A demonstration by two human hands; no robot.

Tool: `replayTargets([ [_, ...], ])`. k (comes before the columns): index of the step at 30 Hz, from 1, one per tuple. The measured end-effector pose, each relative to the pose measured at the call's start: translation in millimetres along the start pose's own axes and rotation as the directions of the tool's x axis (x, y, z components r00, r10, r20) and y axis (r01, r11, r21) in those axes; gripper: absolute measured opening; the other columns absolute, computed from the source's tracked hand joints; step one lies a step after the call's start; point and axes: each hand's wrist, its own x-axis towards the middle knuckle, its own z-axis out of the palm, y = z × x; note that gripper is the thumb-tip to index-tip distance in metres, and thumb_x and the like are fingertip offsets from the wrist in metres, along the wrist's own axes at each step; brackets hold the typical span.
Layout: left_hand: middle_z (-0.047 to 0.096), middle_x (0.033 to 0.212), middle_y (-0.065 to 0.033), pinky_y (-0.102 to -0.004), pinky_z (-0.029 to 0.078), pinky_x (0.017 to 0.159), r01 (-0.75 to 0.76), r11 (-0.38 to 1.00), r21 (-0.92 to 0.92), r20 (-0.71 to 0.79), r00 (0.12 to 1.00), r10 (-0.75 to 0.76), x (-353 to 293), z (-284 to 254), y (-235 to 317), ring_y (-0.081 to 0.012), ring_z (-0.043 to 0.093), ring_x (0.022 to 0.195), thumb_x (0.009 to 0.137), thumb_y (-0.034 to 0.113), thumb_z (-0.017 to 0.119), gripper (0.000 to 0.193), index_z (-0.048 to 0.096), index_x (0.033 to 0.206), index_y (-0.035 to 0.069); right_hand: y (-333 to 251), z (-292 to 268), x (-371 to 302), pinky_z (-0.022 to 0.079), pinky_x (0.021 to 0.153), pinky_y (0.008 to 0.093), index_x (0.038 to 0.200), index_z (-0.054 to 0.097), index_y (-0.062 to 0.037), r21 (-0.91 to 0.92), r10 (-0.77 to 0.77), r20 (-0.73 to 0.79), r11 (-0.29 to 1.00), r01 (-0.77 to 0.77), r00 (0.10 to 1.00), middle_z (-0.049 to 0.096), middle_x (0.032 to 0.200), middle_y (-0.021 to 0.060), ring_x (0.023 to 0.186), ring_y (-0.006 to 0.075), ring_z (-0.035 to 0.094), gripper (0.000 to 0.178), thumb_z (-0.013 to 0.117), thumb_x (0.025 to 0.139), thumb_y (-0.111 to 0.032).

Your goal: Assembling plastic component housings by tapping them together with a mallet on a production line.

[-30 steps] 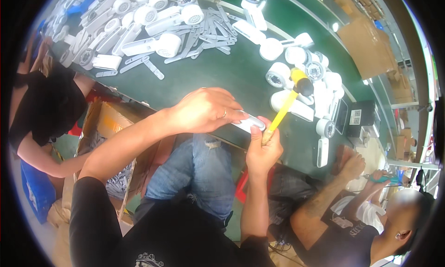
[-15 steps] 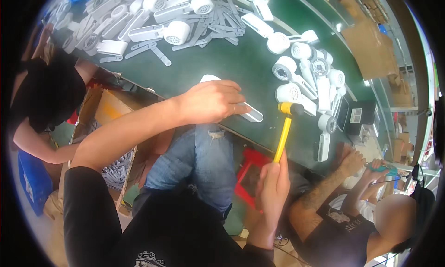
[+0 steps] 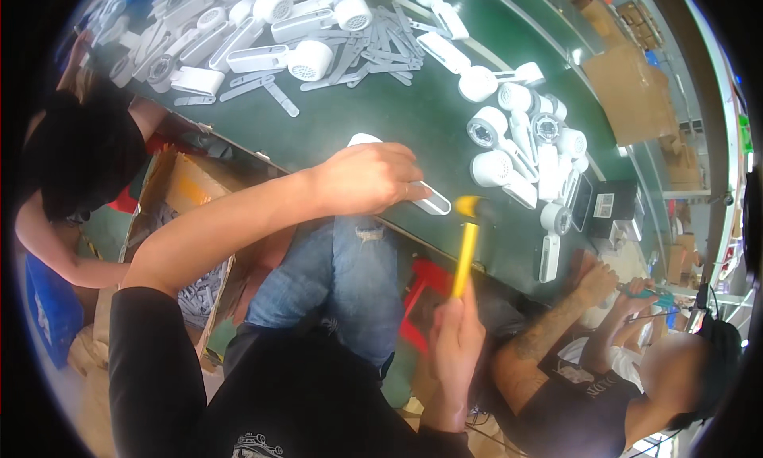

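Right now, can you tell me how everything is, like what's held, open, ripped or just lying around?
Left hand: closed over a white device.
White device: held, its middle covered.
Right hand: closed around the hammer's handle.
Yellow hammer: held head up, head blurred.
Grey strips: lying loose, heaped.
Cardboard carton: open, grey parts inside.
Blue jeans: ripped.

White device [image 3: 433,202] under left grip [image 3: 362,177] on green table [image 3: 373,112], yellow mallet [image 3: 466,255] in right grip [image 3: 457,335].
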Motion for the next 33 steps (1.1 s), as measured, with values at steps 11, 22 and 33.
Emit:
replayTargets([
  [11, 0.071, 0.099, -0.0087, -0.0477, 0.039, 0.122, -0.13, 0.986, -0.099, 0.093, 0.986, 0.14, 15.2, 3.4, -23.4, -0.0289, 0.066, 0.108, 0.081, 0.008, 0.071, 0.036, 0.074, 0.118, 0.007, 19.8, 2.5, 10.1, 0.048, 0.063, 0.0268, 0.161, 0.045, -0.0085, -0.097, -0.043, 0.038, 0.994, 0.046, 0.998, 0.056, 0.076, 0.0003, 0.067, 0.0068, 0.051, 0.049, 0.046, 0.114, -0.021],
  [22, 0.064, 0.138, -0.0112, -0.047, 0.044, 0.112, 0.072, 0.997, -0.026, -0.013, 0.997, -0.072, -1.5, -48.3, -4.9, -0.0332, 0.055, 0.131, 0.085, 0.022, 0.079, 0.028, 0.08, 0.111, 0.013, -2.5, 4.2, 2.3, 0.042, 0.046, 0.023, 0.168, 0.027, -0.0081, 0.417, -0.103, -0.107, 0.899, 0.138, 0.989, 0.05, 0.082, 0.0015, 0.054, 0.0062, 0.046, 0.055, 0.041, 0.116, -0.019],
  [33, 0.076, 0.106, -0.0126, -0.0412, 0.06, 0.081, 0.322, 0.941, -0.104, -0.28, 0.898, -0.338, -55.4, -5.5, -0.1, -0.0323, 0.072, 0.092, 0.09, 0.012, 0.077, 0.03, 0.077, 0.12, 0.01, -37.8, 34.6, 22.1, 0.039, 0.046, 0.0221, 0.165, 0.035, -0.0059, 0.124, -0.192, -0.05, 0.973, 0.197, 0.98, 0.049, 0.075, -0.0005, 0.053, 0.0049, 0.044, 0.052, 0.04, 0.116, -0.024],
])
